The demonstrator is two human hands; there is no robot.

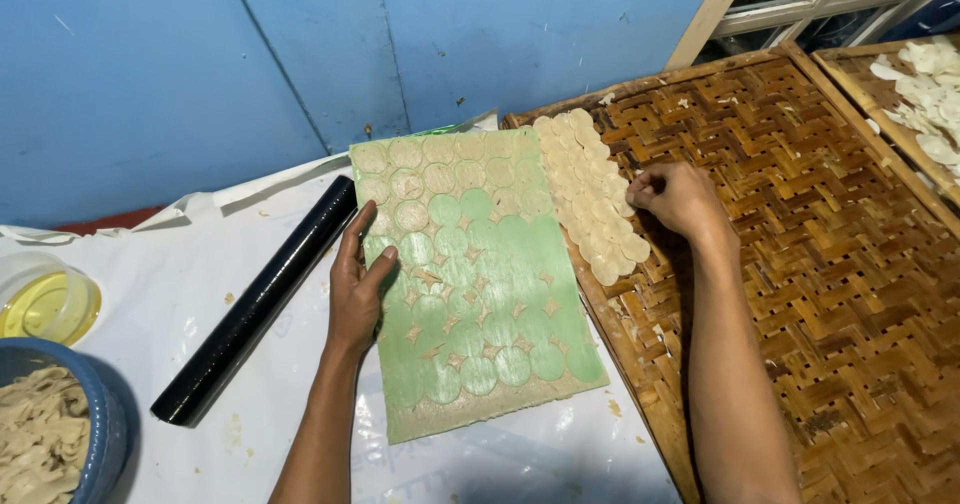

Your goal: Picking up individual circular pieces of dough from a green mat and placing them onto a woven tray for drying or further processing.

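— Where are the hands?
— The left hand (357, 282) lies flat and open on the green board (480, 294) of cut dough rounds; the right hand (678, 197) pinches a dough disc (628, 202) over the disc rows (590, 199) on the woven bamboo tray (800, 264).
— And nearby?
— A black roller (255, 309) lies left of the board.

Left hand (358, 282) on green board (480, 294), right hand (678, 199) placing dough rounds (592, 199)

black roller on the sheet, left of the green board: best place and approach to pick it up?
Grip the black roller around its middle, coming from above with fingers across its long axis. It lies flat and diagonal on the white sheet, both long sides exposed. The left hand rests nearest, on the green board beside its upper end.
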